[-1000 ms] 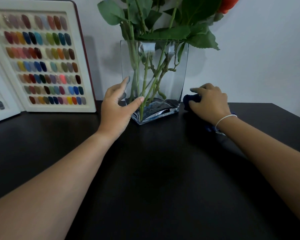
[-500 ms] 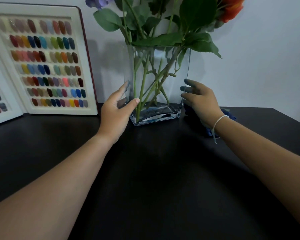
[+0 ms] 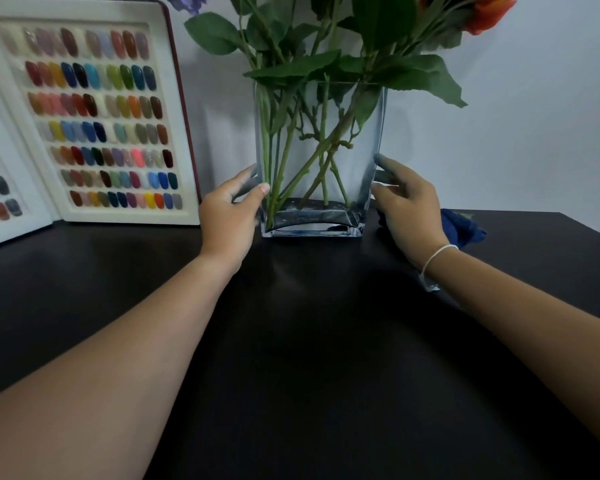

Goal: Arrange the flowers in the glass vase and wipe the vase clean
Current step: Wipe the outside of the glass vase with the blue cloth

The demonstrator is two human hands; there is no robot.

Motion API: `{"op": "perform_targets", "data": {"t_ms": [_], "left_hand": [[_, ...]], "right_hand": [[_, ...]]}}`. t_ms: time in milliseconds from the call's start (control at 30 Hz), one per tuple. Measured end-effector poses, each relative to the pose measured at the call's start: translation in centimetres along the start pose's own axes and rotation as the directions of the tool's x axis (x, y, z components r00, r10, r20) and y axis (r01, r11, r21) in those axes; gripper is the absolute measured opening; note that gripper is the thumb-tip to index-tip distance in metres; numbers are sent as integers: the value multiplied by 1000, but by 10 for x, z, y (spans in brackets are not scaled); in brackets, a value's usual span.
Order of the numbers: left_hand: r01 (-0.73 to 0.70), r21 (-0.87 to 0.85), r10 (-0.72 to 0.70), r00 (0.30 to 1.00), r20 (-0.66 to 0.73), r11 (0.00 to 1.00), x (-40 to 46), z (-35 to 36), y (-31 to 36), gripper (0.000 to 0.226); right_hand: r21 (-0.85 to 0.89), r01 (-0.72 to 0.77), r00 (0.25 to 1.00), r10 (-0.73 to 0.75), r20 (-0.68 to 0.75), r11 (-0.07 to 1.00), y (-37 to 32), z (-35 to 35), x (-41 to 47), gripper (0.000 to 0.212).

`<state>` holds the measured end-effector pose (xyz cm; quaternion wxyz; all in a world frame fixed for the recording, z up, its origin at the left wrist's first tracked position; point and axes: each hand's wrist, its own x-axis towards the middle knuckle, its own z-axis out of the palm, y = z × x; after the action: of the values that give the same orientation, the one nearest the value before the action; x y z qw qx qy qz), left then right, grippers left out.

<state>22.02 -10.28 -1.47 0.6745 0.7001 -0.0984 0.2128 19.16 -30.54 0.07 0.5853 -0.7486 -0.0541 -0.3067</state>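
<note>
A: What stands around the vase?

B: To its left, leaning against the pale wall, an open sample board [image 3: 94, 116] with rows of coloured nail tips; a second panel [image 3: 0, 188] of it angles off at the frame's left edge. To the right, a dark blue cloth [image 3: 463, 228] lies crumpled on the black table [image 3: 326, 375], partly hidden behind the right hand [image 3: 407, 209]. A thin white band [image 3: 437, 254] circles that wrist.

A: Does anything block the vase?

B: Nothing stands in front of it; the table between the forearms and its base is bare. Only the two hands flank it.

A: And the vase itself?

B: The glass vase [image 3: 319, 161] is rectangular and clear, upright near the wall at the table's back. Green stems [image 3: 291, 150] cross inside it, reaching down to the thick base. Leaves spread over the rim, with an orange bloom [image 3: 489, 12] at upper right and a purple one [image 3: 187, 0] at upper left.

A: How do the hands hold it?

B: The left hand [image 3: 231, 209] is spread, thumb touching the front left edge, fingers going behind the left wall. The right hand is spread too, fingertips [image 3: 383, 162] touching the right wall. Neither closes around anything.
</note>
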Motion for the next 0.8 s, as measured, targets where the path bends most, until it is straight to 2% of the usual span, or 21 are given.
{"op": "perform_targets", "data": {"t_ms": [433, 500, 567, 600, 667, 733, 800], "left_hand": [[33, -32, -32, 999, 43, 999, 4, -2, 1, 40], [39, -41, -37, 998, 42, 998, 3, -2, 1, 40], [51, -60, -48, 998, 48, 997, 3, -2, 1, 40], [57, -67, -54, 997, 51, 996, 3, -2, 1, 39], [65, -86, -61, 997, 56, 994, 4, -2, 1, 39], [72, -102, -66, 996, 58, 992, 5, -2, 0, 39], [76, -111, -70, 996, 56, 991, 5, -2, 0, 39]], "right_hand": [[-72, 39, 998, -36, 45, 997, 6, -1, 0, 45], [-199, 117, 993, -115, 22, 973, 2, -6, 1, 42], [-472, 249, 963, -266, 32, 846, 1, -15, 3, 37], [-579, 269, 953, -300, 45, 770, 1, -20, 5, 35], [-698, 214, 971, -225, 78, 684, 5, -32, 11, 34], [-783, 140, 988, -28, 155, 606, 8, -38, 14, 42], [-864, 128, 964, 145, 225, 487, 11, -41, 13, 51]]}}
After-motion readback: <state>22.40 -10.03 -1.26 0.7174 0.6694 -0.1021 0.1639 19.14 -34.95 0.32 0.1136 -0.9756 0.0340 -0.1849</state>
